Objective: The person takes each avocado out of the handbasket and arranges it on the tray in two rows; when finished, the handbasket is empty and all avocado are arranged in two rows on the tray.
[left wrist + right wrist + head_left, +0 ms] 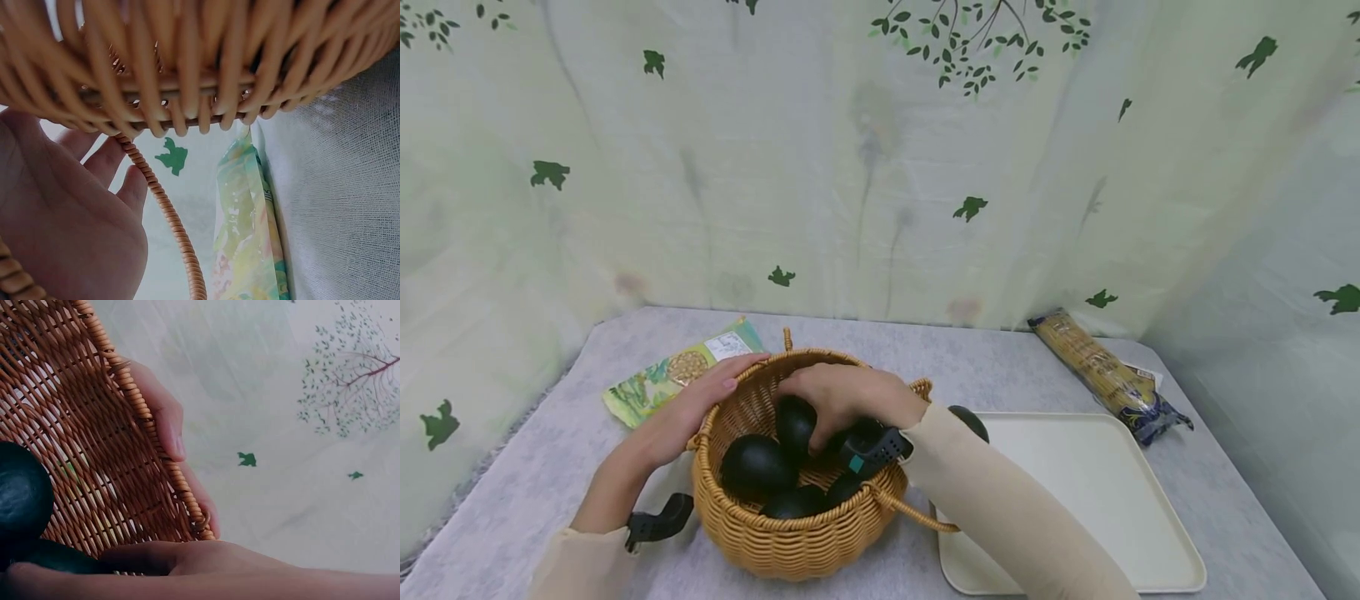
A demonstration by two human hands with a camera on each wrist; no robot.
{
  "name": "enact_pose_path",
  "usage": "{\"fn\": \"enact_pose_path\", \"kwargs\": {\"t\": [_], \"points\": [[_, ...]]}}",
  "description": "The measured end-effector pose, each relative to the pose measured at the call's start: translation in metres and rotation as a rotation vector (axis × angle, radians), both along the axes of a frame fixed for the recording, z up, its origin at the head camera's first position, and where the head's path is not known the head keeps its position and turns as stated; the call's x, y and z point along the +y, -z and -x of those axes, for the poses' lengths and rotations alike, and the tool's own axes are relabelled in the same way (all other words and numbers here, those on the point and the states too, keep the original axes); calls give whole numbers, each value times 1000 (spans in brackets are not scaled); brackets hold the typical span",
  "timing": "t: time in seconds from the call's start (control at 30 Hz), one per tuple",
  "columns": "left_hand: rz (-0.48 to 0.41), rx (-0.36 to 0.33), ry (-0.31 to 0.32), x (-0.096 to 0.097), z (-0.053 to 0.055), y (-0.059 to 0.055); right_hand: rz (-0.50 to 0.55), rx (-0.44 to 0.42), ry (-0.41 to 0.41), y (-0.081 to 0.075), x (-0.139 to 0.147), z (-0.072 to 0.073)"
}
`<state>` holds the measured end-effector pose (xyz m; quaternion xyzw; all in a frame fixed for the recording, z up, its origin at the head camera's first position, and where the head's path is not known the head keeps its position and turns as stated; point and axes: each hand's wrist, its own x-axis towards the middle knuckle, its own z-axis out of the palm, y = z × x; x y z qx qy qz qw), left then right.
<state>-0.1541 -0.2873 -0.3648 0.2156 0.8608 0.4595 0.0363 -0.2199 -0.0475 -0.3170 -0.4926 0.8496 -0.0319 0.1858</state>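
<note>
Wicker bskt (797, 546) held several dk-green ovoids (760, 468). R hand (846, 396) reached inside bskt, grasping one ovoid (793, 423); L hand (688, 408) rested on bskt rim, fingers loosely extended. Cream tray (1075, 500) sat R of bskt, green pkt (677, 373) behind-L of bskt.

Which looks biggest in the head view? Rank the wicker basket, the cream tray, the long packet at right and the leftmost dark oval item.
1. Wicker basket and cream tray: too close to rank, since the right sleeve covers part of the tray.
2. Long packet.
3. Leftmost dark oval item.
</note>
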Motion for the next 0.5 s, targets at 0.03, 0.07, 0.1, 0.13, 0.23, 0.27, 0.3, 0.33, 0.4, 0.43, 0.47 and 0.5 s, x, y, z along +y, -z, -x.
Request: {"fn": "enact_pose_path", "kwargs": {"t": [0.03,0.07,0.1,0.13,0.23,0.27,0.3,0.33,0.4,0.43,0.47,0.5], "points": [[-1,-1,0,0,0,0,8,6,-6,-1,0,0],[0,0,-2,0,0,0,14,9,-12,-2,0,0],[-1,-1,-2,0,0,0,19,12,-20,-4,0,0],[-1,-1,-2,0,0,0,27,9,-26,-6,0,0],[-4,-5,-3,1,0,-1,61,-19,-35,-11,3,-1],[-5,-5,-4,1,0,-1,76,-34,-37,-13,5,0],[-5,-5,-4,1,0,-1,90,-49,-39,-14,7,0],[-5,-5,-4,1,0,-1,107,-67,-39,-16,8,0],[-6,-4,-5,1,0,-1,141,-99,-38,-18,12,0],[-8,-5,-5,1,0,-1,157,-113,-41,-19,14,0],[-8,-4,-6,0,0,-1,172,-122,-48,-19,16,0],[-9,-4,-5,0,0,0,186,-130,-57,-20,18,0]]}}
